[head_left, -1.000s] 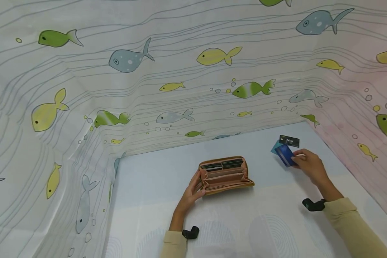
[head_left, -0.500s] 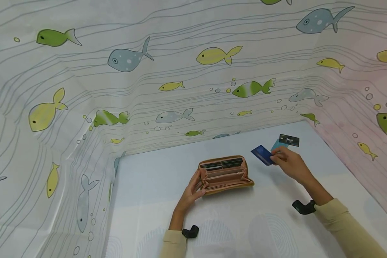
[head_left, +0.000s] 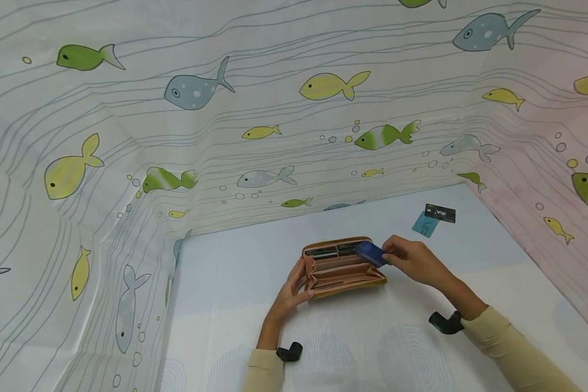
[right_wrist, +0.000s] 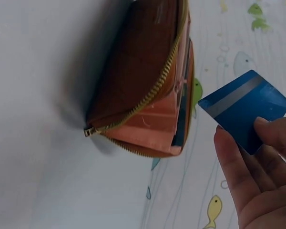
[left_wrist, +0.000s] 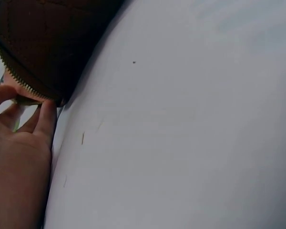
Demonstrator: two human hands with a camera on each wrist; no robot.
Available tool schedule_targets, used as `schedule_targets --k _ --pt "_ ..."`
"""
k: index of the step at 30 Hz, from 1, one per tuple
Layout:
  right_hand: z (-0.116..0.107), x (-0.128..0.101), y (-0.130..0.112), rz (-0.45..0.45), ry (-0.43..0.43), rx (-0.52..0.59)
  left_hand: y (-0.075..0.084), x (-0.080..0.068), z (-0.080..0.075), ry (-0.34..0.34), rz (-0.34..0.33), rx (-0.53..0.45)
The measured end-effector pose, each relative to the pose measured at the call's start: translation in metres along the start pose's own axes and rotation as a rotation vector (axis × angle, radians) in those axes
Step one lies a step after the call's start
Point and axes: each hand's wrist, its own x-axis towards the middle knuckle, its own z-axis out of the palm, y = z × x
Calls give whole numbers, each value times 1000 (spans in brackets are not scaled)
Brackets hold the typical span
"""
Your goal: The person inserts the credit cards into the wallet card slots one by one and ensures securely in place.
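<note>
A brown zip-around wallet (head_left: 343,267) stands unzipped on the table, its pink compartments facing up and dark cards in the back slots. My left hand (head_left: 288,296) grips its left end, thumb in front; the left wrist view shows the fingertips at the zipper edge of the wallet (left_wrist: 43,47). Between thumb and fingers my right hand (head_left: 416,260) pinches a blue card (head_left: 371,253) over the wallet's right end. In the right wrist view the blue card (right_wrist: 250,109), with a silver stripe, is apart from the wallet (right_wrist: 148,95).
At the back right of the table (head_left: 215,272) lie a black card (head_left: 440,213) lettered "Vip" and a teal card (head_left: 425,224) partly beneath it. Fish-printed sheeting (head_left: 255,152) rises behind and on both sides.
My right hand has carried the blue card leftward from beside the black and teal cards to above the wallet's right end. The left hand and the wallet have stayed in place.
</note>
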Motion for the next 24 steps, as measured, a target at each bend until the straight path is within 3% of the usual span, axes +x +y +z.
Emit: schedule_targets --k 5,13,24 --pt "12 0 -7 -74 -11 -16 4 0 1 -1 -23 27" --pt "29 0 -9 -91 -63 -8 18 1 3 -19 -56 16" --pt "38 0 -7 -104 -105 -45 3 0 0 2 -44 17"
